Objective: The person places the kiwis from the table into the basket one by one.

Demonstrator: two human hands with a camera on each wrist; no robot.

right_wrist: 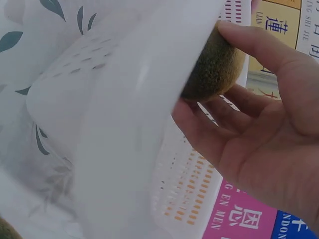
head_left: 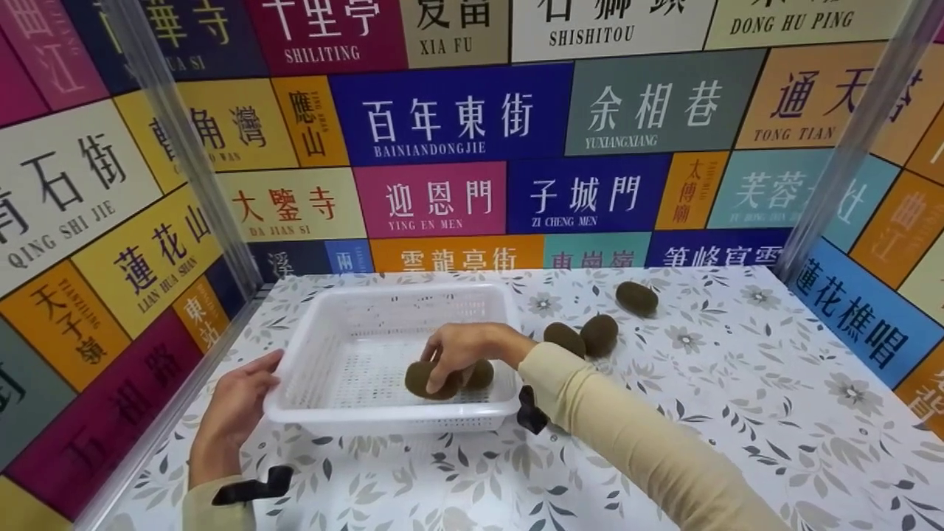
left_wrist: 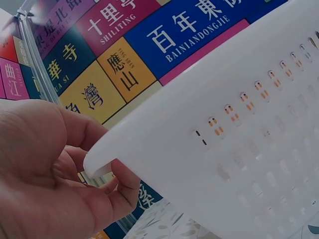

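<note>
A person's right hand (head_left: pixel 459 352) is clamping a brown, fuzzy-skinned oval kiwifruit (head_left: pixel 420 377) between thumb and fingers inside a rectangular white plastic basket (head_left: pixel 369 417), while the left hand (head_left: pixel 237 398) is gripping the basket's left rim, fingers curling around its smooth, turned-down lip. The held fruit is hanging or resting over the basket's right half, near the front wall; whether it is touching the floor cannot be told. A second brown kiwifruit (head_left: pixel 481 375) is lying just beside it, toward the right wall, partly hidden by the right hand. The basket's left half is showing its slotted floor, and rows of small openings are piercing the walls.

The basket is sitting toward the back left corner of a table (head_left: pixel 354 487) covered in white material printed with grey leaves and flowers. Two more kiwifruit (head_left: pixel 599 335) are lying close together just beyond the basket's right edge, and a lone kiwifruit (head_left: pixel 637 299) is lying nearer the table's back edge. Patterned surface is stretching from these to the table's right edge. Colourful sign panels (head_left: pixel 450 118) with Chinese lettering are standing behind.
</note>
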